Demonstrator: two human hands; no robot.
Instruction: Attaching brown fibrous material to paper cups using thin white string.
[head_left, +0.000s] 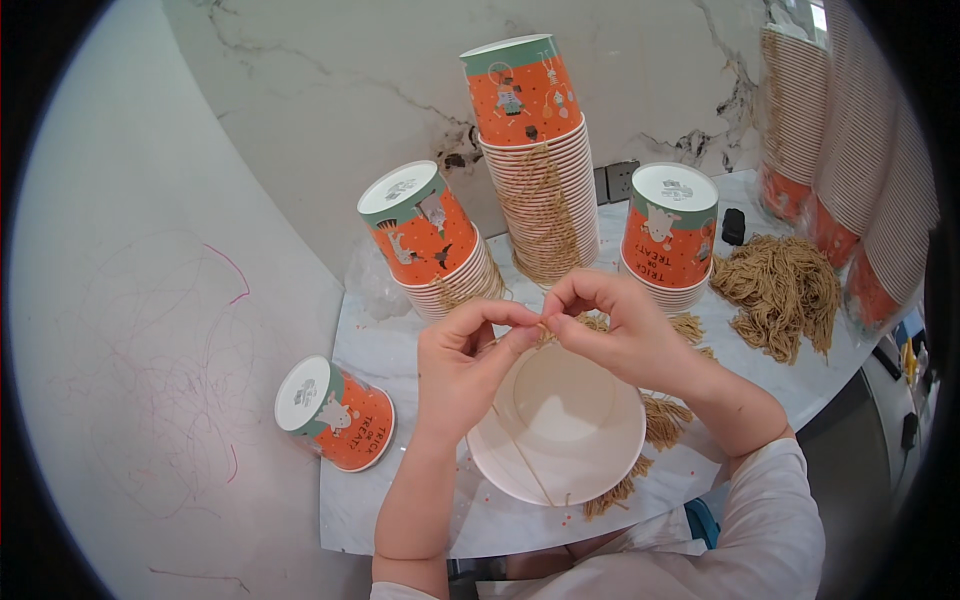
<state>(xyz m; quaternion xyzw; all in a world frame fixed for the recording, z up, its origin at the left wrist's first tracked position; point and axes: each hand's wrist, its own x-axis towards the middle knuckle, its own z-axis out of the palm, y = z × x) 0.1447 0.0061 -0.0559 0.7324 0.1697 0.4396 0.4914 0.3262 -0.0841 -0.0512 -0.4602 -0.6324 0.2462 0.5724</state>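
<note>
A white-lined paper bucket [610,455] stands mouth up on the table in front of me, below my hands. One tan string [522,455] hangs across its opening down to the near rim. Over the far side of the bucket, my left hand [465,365] pinches the string between thumb and fingertips. My right hand [625,325] pinches the same string, its fingertips almost touching those of the left. The exact twist or knot between the fingers is too small to make out. Tan string tassels [662,420] lie to the right of the bucket, partly under it.
Upside-down orange and green bucket stacks stand behind: a short left stack [425,235], a tall stack [535,190] and a right stack [670,230]. A single bucket [345,415] sits at left. Loose string [780,290] lies at right, near a black object [733,227] and wrapped bucket stacks [830,150].
</note>
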